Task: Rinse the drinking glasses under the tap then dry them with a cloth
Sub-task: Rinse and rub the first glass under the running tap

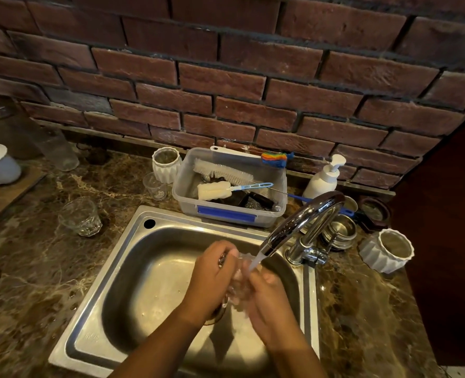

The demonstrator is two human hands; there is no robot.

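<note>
step: rinsing | glass (pixel 239 285) grasped by left hand (pixel 212 279) and right hand (pixel 269 298), both grips clenched on it, over sink (pixel 133 268) under tap (pixel 302 222) stream | advice: glass to be turned so water reaches inside and rim; grip kept firm, wet glass judged slippery

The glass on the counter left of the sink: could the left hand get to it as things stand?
Probably yes. The glass stands alone with bare counter around it, but the left hand first has to let go of the glass in the sink.
</note>
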